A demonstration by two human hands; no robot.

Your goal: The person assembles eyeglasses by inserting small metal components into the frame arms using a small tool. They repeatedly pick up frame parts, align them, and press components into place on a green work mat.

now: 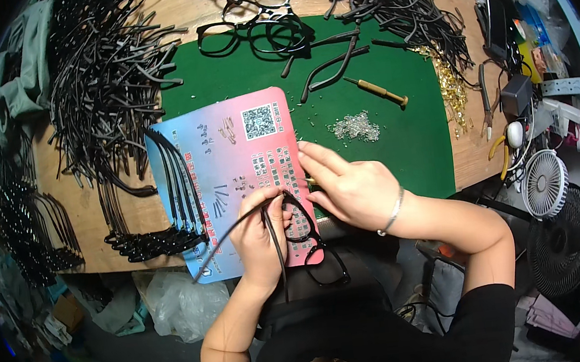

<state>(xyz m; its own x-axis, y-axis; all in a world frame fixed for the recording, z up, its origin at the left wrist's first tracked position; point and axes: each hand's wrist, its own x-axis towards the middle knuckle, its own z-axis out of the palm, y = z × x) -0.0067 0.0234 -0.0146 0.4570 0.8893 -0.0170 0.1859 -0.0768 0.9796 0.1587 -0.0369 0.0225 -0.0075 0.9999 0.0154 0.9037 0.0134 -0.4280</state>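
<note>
My left hand (259, 237) is closed around a black eyeglass frame (325, 263), tilted over the front edge of the mat. Two thin dark temples reach out from that grip, one leftward and one downward. Close on its right, my right hand (360, 186) has fingers and thumb drawn together by the frame's hinge corner. A small metallic bit shows between them, too little to name. Beneath both hands lies a pink and blue printed mat (210, 129), with small screws and metal pins on it. Several black temples (176, 182) lie along its left side.
A green mat (420, 142) bears a heap of tiny clear-silvery parts (357, 128), a brass-coloured screwdriver (377, 92) and loose temples (333, 67). Black glasses frames (274, 34) lie at the back. Piles of dark temples (100, 88) cover the left; a small white fan (545, 184) stands right.
</note>
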